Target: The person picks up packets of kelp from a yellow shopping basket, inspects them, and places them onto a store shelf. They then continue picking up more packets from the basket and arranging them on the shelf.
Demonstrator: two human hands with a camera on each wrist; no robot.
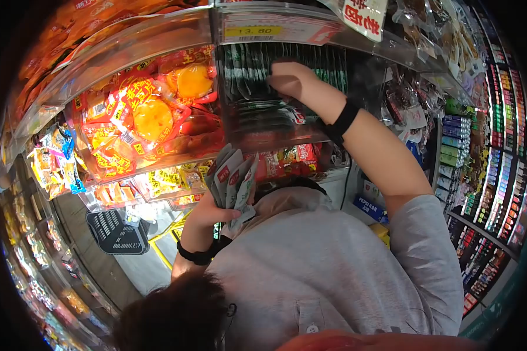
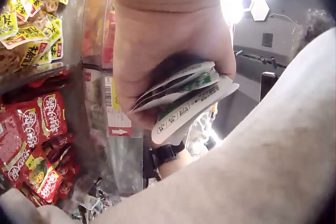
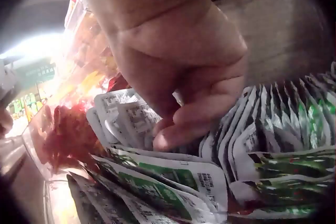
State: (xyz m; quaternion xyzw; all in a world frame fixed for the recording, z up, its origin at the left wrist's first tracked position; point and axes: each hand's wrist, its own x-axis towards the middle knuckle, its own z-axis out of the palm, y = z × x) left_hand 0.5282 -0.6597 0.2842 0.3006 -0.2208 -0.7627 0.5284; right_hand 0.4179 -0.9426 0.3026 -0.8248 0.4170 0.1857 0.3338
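My left hand [image 1: 208, 217] grips a fanned bunch of flat grey-white snack packets [image 1: 233, 178] in front of the chest. In the left wrist view, the fingers curl round these packets [image 2: 189, 106], whose printed backs and green patches show. My right hand [image 1: 295, 81] reaches into a clear bin [image 1: 275, 137] of dark green packets. Seen from the right wrist, its curled fingers [image 3: 202, 111] pinch down among the packets, with a small white edge between thumb and fingers. Upright packets [image 3: 278, 116] stand in a row beside it, and others [image 3: 163, 182] lie tilted below.
Left of the bin, a compartment holds red and yellow packets [image 1: 146, 117]. A price strip [image 1: 257, 31] runs along the shelf edge above. A dark basket [image 1: 117, 233] is at lower left. Hanging packets [image 1: 407, 102] and shelves of small goods [image 1: 498, 158] line the right.
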